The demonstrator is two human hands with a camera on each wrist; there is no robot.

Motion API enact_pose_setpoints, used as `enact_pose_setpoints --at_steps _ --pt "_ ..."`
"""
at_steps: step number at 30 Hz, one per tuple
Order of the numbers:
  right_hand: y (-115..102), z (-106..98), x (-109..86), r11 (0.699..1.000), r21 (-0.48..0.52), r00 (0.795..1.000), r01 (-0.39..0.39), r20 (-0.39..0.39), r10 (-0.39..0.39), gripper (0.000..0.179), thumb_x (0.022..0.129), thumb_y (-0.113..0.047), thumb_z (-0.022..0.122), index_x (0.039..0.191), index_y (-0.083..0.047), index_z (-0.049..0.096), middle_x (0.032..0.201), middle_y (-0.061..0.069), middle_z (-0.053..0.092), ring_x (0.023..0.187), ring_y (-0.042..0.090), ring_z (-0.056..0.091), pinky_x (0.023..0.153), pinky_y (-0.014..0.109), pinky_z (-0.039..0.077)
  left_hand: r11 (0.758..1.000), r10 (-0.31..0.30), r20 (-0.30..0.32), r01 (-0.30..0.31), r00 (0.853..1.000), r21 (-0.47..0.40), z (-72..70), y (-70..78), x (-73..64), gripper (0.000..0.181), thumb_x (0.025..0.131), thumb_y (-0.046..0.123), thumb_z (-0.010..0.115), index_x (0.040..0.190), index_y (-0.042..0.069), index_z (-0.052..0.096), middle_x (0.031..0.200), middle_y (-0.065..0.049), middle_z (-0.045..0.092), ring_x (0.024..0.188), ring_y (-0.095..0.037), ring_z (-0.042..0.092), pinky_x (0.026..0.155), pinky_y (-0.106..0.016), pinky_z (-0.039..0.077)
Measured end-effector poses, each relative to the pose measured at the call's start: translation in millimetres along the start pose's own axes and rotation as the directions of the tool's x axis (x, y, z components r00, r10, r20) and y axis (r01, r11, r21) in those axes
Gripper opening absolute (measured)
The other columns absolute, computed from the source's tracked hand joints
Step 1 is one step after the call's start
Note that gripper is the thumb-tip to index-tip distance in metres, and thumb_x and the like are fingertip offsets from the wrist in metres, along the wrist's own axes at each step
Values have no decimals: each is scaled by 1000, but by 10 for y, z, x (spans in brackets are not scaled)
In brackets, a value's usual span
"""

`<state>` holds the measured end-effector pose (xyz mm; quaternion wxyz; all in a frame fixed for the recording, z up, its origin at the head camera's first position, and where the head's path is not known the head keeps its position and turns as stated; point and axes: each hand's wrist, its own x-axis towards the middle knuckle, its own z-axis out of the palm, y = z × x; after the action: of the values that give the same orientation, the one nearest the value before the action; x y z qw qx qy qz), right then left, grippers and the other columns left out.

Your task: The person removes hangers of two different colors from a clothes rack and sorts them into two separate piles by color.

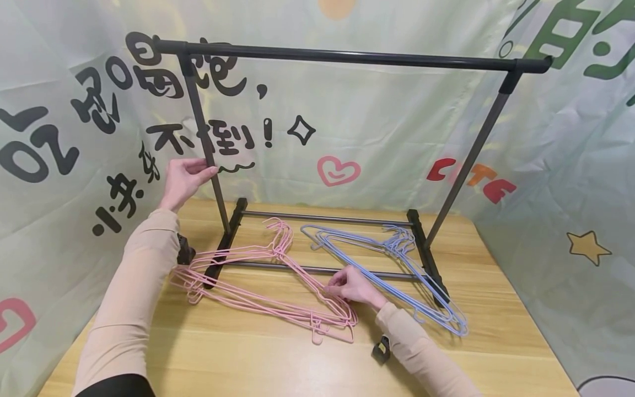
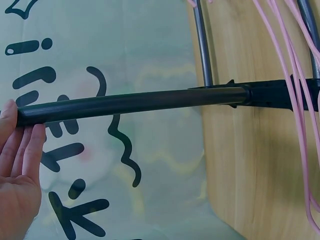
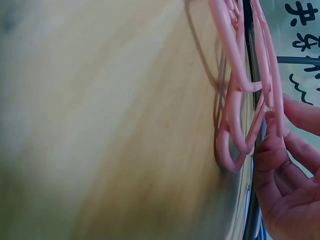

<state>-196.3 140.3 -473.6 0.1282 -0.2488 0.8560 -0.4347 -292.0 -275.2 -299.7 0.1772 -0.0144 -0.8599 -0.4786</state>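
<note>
A small black clothes rack [image 1: 347, 57] stands on the wooden table. My left hand [image 1: 181, 179] pinches its left upright pole [image 2: 150, 104] partway up, thumb on one side and fingers on the other. Several pink hangers [image 3: 236, 107] lie in a loose stack across the left part of the rack's base, hooks toward the back. At the right end of that stack, my right hand [image 1: 356, 286] pinches a pink hanger between thumb and fingers. Just right of this hand lie several blue hangers [image 1: 399, 241], overlapping the rack's right foot [image 1: 429, 264].
Two thin crossbars join the rack's feet, and the hangers lie over the front crossbar [image 1: 238, 266]. A printed cloth backdrop [image 1: 387, 149] closes off the back and both sides. Bare wooden tabletop [image 1: 248, 364] shows in front of the pink hangers.
</note>
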Motion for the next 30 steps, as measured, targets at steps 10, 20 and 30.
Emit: enact_pose_setpoints --at_steps 10,20,30 --pt "13 -13 -16 998 47 999 -35 8 35 17 87 -15 77 86 2 76 64 11 66 50 5 49 45 17 39 1000 7 7 -7 1000 6 7 7 5 49 91 29 76 126 -4 67 118 -17 70 74 19 60 76 -5 46" --pt "23 -5 -14 999 42 999 -33 -1 33 16 87 -14 77 85 1 76 66 13 68 51 1 48 47 16 38 1000 14 -5 -14 1000 -3 21 -3 16 46 91 27 76 124 -4 68 110 -6 76 73 19 61 74 -4 47" --pt "-19 -66 -46 1000 25 1000 15 -21 -14 16 89 -15 74 93 1 75 69 10 67 53 4 52 48 18 43 999 15 -34 -14 999 33 57 -2 -34 48 94 29 73 129 -3 65 125 -24 66 90 6 69 87 -13 52"
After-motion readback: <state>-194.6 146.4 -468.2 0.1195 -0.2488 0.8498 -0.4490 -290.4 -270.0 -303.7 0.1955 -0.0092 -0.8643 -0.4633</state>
